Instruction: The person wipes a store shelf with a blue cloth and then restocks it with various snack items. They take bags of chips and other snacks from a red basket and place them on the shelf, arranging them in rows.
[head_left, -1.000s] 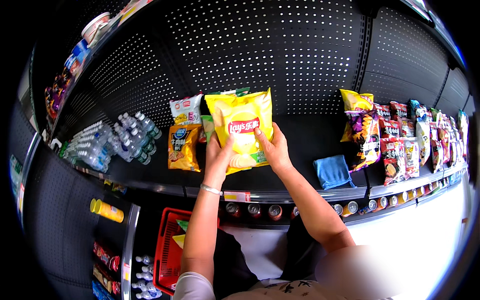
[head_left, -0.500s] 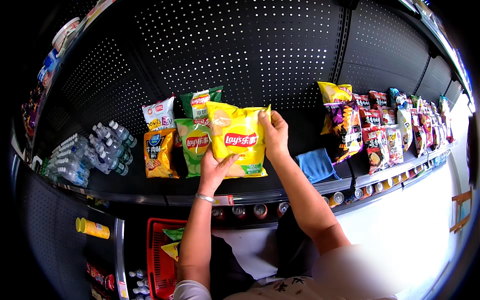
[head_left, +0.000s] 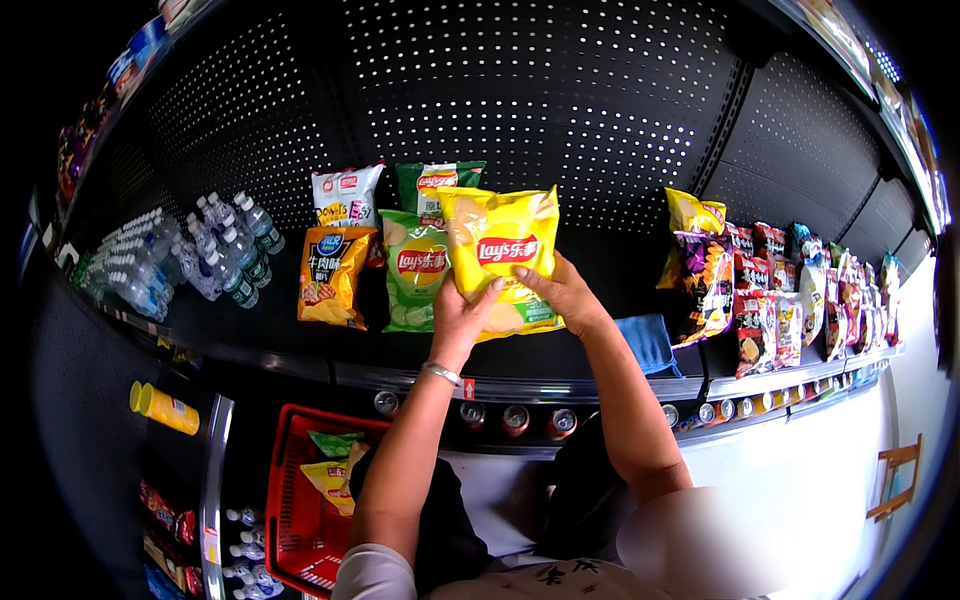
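A yellow chip bag (head_left: pixel 500 250) stands upright on the dark shelf (head_left: pixel 300 350), held from below by both hands. My left hand (head_left: pixel 462 315) presses its lower left front, with a bracelet on the wrist. My right hand (head_left: pixel 562 295) grips its lower right edge. Just left of it stands a green chip bag (head_left: pixel 415 270), touching or overlapped by the yellow one. Behind them sit another green bag (head_left: pixel 432 185) and a white bag (head_left: pixel 345 195). An orange bag (head_left: pixel 332 275) stands further left.
Water bottles (head_left: pixel 200 255) crowd the shelf's left end. A blue cloth (head_left: pixel 648 342) lies right of my right hand, then several snack bags (head_left: pixel 760 300). Cans (head_left: pixel 515 418) line the shelf below. A red basket (head_left: pixel 305 500) with chip bags sits at lower left, near a yellow tube (head_left: pixel 165 408).
The yellow bag has gone down and back onto the shelf beside the green bag. Both hands have slid from its sides to its lower edge.
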